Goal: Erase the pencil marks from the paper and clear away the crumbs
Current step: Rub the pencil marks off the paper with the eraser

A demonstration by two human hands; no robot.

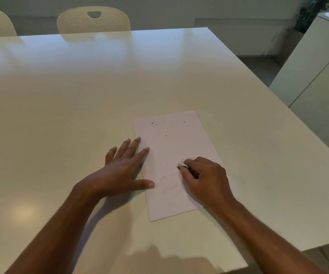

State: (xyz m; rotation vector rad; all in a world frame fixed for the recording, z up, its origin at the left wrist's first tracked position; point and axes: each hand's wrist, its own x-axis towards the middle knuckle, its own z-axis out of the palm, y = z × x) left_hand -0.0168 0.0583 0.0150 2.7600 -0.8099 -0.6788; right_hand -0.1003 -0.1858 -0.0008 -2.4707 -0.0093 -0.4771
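Left hand point(125, 171): palm down, fingers spread flat and thumb extended toward the right, bare forearm running back to the lower left. Right hand point(205, 179): curled into a loose fist, fingertips point(184, 171) pinched closed on a small white eraser point(182, 165), knuckles up, bare forearm running back to the lower right.

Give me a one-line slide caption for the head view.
Right hand rubs a white eraser on the paper while the left hand pins its edge; dark crumbs lie near the far end.

desk point(100, 95): 1 | paper point(171, 147): 1 | eraser point(183, 165): 1 | dark crumbs point(153, 123) on paper: about 5 | chairs point(93, 20): 2 | cabinet point(317, 72): 1 | hands: 2, left hand point(124, 167), right hand point(205, 178)
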